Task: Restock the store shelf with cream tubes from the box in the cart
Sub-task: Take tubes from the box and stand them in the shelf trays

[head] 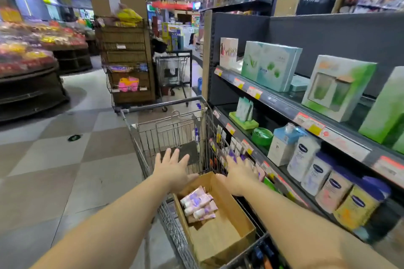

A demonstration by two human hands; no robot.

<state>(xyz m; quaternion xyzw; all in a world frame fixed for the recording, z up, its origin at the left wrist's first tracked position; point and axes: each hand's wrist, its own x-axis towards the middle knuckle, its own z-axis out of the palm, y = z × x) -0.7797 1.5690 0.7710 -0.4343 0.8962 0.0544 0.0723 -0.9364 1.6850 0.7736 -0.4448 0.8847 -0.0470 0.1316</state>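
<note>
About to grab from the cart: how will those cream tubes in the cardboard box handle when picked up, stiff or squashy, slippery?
The cream tubes look small and soft-walled, so probably light and a bit squashy. Their glossy skin may be slippery. They lie loosely heaped at the far end of the box, so lifting one will likely shift its neighbours.

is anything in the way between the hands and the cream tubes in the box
Nothing visible blocks them. The box is open at the top and the cream tubes lie uncovered at its far end. The left hand and right hand hover open just beyond the box's far edge, inside the cart.
</note>
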